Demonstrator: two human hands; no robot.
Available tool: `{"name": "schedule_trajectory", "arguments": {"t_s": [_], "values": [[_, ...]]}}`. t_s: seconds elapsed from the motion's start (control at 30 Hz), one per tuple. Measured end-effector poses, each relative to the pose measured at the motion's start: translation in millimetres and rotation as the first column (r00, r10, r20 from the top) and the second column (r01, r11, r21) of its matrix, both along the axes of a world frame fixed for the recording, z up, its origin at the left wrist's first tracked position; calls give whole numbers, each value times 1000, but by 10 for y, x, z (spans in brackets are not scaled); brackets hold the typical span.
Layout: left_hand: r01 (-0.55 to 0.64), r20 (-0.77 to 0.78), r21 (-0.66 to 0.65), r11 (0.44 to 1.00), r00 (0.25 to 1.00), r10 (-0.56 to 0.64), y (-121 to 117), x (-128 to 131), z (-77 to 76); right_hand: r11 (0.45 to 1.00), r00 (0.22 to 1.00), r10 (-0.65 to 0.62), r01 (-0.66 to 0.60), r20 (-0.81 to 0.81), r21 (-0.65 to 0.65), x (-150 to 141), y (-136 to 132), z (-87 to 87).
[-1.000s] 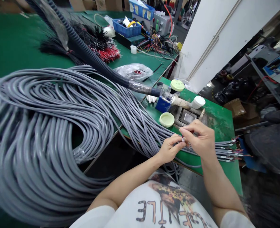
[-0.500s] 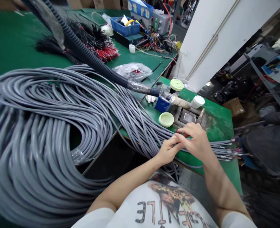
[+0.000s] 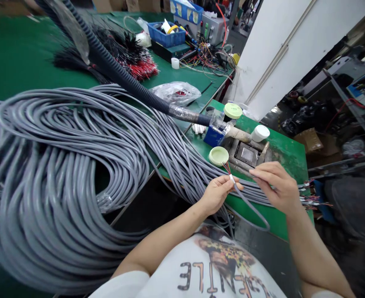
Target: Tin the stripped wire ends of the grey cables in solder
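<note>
My left hand is closed around the end of a grey cable, just by a white band on it. Thin red and dark wires fan out from that end, their tips near a pale green round lid. From the hand the cable loops down to the right past the bench edge. My right hand is apart from it, thumb and fingers pinched beside a soldering pot; what they hold, if anything, is too small to make out. Below the hands lie more grey cables with stripped ends at right.
A big coil of grey cable covers the left bench. A dark corrugated hose crosses above it to a blue box. Behind the pot stand a white jar and a green-lidded jar. A plastic bag lies farther back.
My hands were together over the wire ends; now they are apart. The right hand has moved right, and the cable end with its white band shows in the left hand.
</note>
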State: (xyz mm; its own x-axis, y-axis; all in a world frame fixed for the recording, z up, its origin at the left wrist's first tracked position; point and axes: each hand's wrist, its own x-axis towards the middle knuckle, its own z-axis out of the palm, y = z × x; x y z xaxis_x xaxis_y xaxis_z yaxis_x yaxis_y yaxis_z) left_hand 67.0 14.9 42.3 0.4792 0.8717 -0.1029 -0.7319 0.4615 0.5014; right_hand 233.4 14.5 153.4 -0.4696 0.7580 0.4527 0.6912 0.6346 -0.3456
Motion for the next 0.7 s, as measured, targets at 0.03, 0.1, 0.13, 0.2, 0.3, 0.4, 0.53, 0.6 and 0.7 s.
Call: {"name": "schedule_trajectory", "arguments": {"t_s": [0.03, 0.1, 0.13, 0.2, 0.3, 0.4, 0.53, 0.6, 0.7], "values": [[4, 17, -30, 1000, 1000, -4, 12, -13, 17, 999, 998, 46, -46, 45, 9, 47, -14, -30], [24, 47, -69, 997, 999, -21, 39, -26, 45, 991, 982, 132, -134, 133, 9, 85, -48, -130], [37, 56, -78, 996, 998, -32, 51, -26, 57, 985, 972, 170, -174, 161, 13, 80, -63, -190], [52, 54, -78, 996, 997, -48, 68, -26, 81, 972, 958, 223, -233, 180, 30, 43, -75, -304], [18, -45, 33, 999, 999, -16, 58, -70, 117, 978, 979, 190, -195, 77, 70, -23, -5, -391], [-83, -314, 329, 941, 930, 192, 10, -197, 124, 996, 992, 25, -14, -125, 91, -73, 171, -355], [-61, -499, 730, 680, 632, 593, -48, -382, 23, 984, 961, -172, 176, -217, 2, -141, 444, -245], [-15, -492, 807, 590, 535, 687, -55, -424, -61, 982, 961, -189, 185, -201, -37, -181, 561, -217], [37, -466, 858, 513, 475, 747, -48, -429, -169, 983, 969, -183, 177, -166, -52, -242, 709, -224]]}}
